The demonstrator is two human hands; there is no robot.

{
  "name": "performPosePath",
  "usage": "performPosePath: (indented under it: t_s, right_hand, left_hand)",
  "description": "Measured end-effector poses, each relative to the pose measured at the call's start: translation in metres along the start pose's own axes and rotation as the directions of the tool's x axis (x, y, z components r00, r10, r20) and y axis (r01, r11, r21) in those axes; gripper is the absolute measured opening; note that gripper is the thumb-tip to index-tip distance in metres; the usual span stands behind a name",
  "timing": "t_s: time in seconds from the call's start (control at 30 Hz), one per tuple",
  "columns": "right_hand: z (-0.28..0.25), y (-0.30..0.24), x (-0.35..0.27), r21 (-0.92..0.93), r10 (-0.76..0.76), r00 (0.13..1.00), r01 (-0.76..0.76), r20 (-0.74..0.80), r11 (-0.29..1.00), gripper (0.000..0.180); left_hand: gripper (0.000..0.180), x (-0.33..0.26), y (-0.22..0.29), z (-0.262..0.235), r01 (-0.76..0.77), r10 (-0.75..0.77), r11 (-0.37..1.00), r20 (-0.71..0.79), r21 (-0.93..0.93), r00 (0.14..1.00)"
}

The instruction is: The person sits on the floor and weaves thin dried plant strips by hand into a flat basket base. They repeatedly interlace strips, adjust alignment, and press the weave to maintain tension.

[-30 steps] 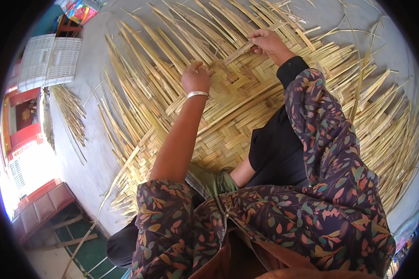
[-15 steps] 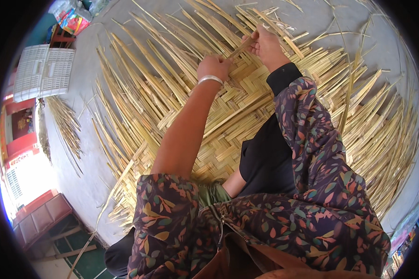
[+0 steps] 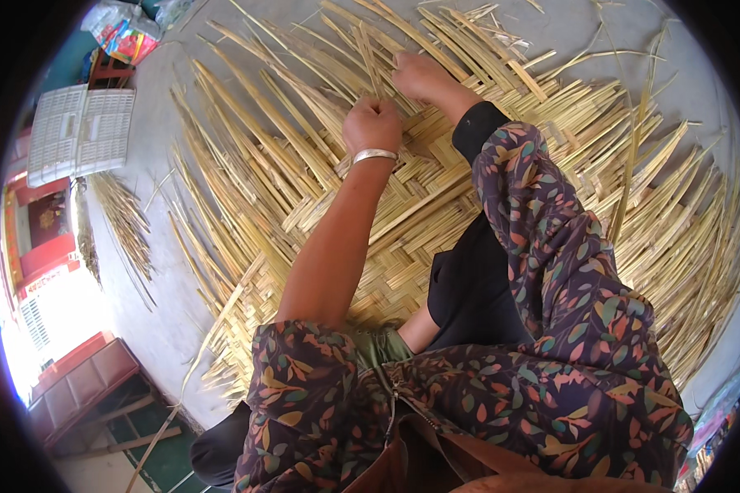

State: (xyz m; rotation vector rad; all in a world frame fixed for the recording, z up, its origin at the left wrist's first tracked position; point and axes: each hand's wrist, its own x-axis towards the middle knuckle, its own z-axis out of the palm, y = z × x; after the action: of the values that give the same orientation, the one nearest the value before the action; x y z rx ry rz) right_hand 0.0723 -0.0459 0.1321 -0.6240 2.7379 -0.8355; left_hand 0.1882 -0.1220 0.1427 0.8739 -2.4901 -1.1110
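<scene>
A large mat of split cane strips (image 3: 403, 267) lies on the floor under me, woven in the middle, with long loose ends fanning out all round. At its far part my left hand (image 3: 372, 127), with a silver bangle on the wrist, is closed on cane strips (image 3: 370, 62) that stick up and away from the fist. Just right of it and a little farther off, my right hand (image 3: 423, 78) has its fingers curled low over the loose ends. Its fingertips are turned away, and whatever they pinch is hidden.
The grey concrete floor (image 3: 144, 123) surrounds the mat. To the left stand a white plastic crate (image 3: 82, 131), a bundle of thin sticks (image 3: 123, 214) and a padded brown seat (image 3: 82, 386). Long loose strips (image 3: 633, 140) trail at the right. Colourful bags (image 3: 123, 33) lie far left.
The strip stretched between my hands now points away from me, upright in the picture, out of my left fist. My right hand has moved left, closer to the left hand, and turned over.
</scene>
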Motion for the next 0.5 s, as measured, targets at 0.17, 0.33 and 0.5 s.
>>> performPosePath:
  t_s: [0.17,0.33,0.5]
  right_hand:
    - [-0.008,-0.001,0.002,-0.132,-0.060,0.998,0.061,0.012,0.989,0.033]
    - [-0.001,0.016,0.027,-0.020,-0.071,0.995,0.072,0.068,0.997,0.046]
    - [-0.006,0.039,0.034,0.559,-0.139,0.982,0.047,0.124,0.828,0.029]
  left_hand:
    - [0.024,0.000,-0.001,0.000,-0.044,0.043,0.999,-0.046,-0.031,0.998]
    - [0.025,-0.001,-0.008,0.006,-0.060,0.054,0.997,-0.118,-0.043,0.991]
    - [0.026,-0.002,-0.007,0.010,0.039,-0.048,0.996,-0.124,-0.079,0.991]
